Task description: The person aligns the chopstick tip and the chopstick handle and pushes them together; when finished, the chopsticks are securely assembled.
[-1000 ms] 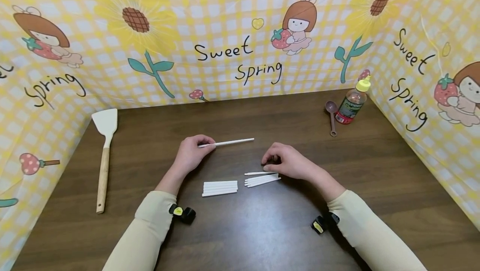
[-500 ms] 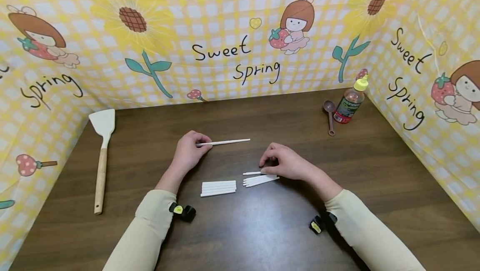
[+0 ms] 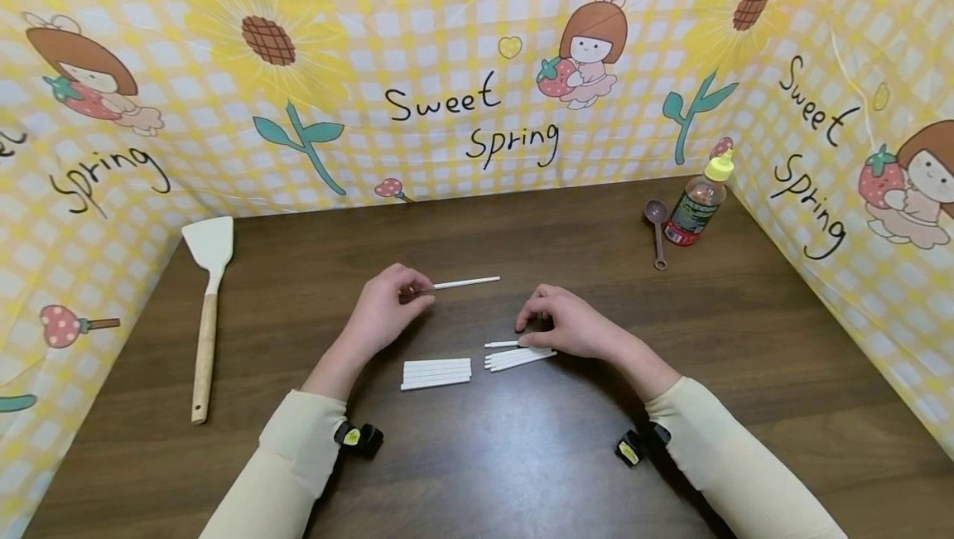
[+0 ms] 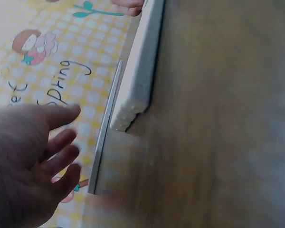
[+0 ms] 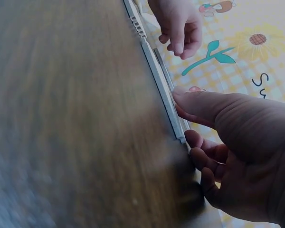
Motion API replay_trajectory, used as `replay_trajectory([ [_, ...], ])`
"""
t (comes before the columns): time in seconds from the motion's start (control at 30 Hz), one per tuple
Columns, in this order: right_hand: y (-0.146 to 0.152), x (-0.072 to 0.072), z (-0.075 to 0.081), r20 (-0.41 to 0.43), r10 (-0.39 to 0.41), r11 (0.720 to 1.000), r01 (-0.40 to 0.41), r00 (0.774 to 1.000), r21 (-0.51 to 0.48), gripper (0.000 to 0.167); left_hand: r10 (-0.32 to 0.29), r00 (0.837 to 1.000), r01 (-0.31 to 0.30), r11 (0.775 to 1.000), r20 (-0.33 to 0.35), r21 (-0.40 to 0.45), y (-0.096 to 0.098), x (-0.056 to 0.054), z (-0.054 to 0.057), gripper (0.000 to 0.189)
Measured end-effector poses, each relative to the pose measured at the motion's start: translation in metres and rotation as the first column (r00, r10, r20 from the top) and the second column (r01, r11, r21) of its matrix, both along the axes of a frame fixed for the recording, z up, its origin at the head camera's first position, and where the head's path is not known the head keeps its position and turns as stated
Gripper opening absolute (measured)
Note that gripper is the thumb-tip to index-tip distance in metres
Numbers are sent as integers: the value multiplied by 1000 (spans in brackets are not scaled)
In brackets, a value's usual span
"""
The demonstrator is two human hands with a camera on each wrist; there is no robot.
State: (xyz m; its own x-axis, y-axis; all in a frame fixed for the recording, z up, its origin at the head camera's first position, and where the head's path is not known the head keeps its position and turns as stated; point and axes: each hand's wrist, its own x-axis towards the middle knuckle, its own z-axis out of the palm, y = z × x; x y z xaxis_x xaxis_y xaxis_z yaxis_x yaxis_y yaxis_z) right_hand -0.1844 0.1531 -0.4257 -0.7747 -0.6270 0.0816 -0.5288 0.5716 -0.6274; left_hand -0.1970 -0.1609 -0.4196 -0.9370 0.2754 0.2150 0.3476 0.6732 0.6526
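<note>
In the head view a long white stick (image 3: 467, 282) lies on the brown table, its left part behind the fingers of my left hand (image 3: 383, 307). The left wrist view shows the left hand (image 4: 35, 161) with thumb and fingers spread apart, beside that stick (image 4: 104, 133). My right hand (image 3: 570, 324) pinches a shorter white stick (image 3: 502, 345) near its right end, which the thumb hides. Just in front of it lies a loose fan of white sticks (image 3: 519, 358). Farther left, several white sticks (image 3: 436, 374) lie side by side in a neat row.
A white spatula (image 3: 207, 307) with a wooden handle lies at the left. At the back right, a brown measuring spoon (image 3: 657, 224) lies beside a squeeze bottle (image 3: 699, 208) with a yellow cap. A yellow checked cloth (image 3: 440, 17) stands around the table's back and sides.
My left thumb has come away from the long stick, and the hand has shifted slightly right. My right thumb has lowered onto the short stick and covers its right end.
</note>
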Motion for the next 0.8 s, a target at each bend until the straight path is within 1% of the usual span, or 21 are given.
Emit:
replay_trajectory([
  [0.07, 0, 0, 0, 4, 0, 1000, 0, 1000, 5, 13, -63, 997, 63, 998, 36, 6, 3, 6, 2, 10],
  [0.17, 0, 0, -1, 4, 1, 1000, -1, 1000, 6, 12, -140, 987, 141, 990, 82, -16, 5, 14, 3, 10],
  [0.27, 0, 0, -1, -1, 2, 1000, -2, 1000, 6, 12, -211, 971, 216, 976, 112, -35, 6, 22, 5, 10],
  [0.4, 0, 0, -1, -7, 1, 1000, -1, 1000, 9, 13, -278, 950, 286, 957, 144, -38, 5, 31, 5, 11],
  [0.5, 0, 0, 0, -13, 2, 1000, -2, 1000, 12, 14, -311, 938, 321, 946, 154, -46, 4, 34, 3, 12],
  [0.57, 0, 0, 0, -18, 5, 1000, -5, 1000, 15, 14, -326, 933, 337, 940, 153, -49, 3, 36, 3, 12],
  [0.67, -1, 0, 0, -21, 7, 1000, -7, 1000, 21, 14, -330, 931, 342, 938, 158, -53, 2, 38, 2, 12],
  [0.8, -1, 0, 0, -22, 6, 1000, -5, 1000, 30, 14, -316, 932, 330, 942, 178, -56, 0, 39, 0, 12],
])
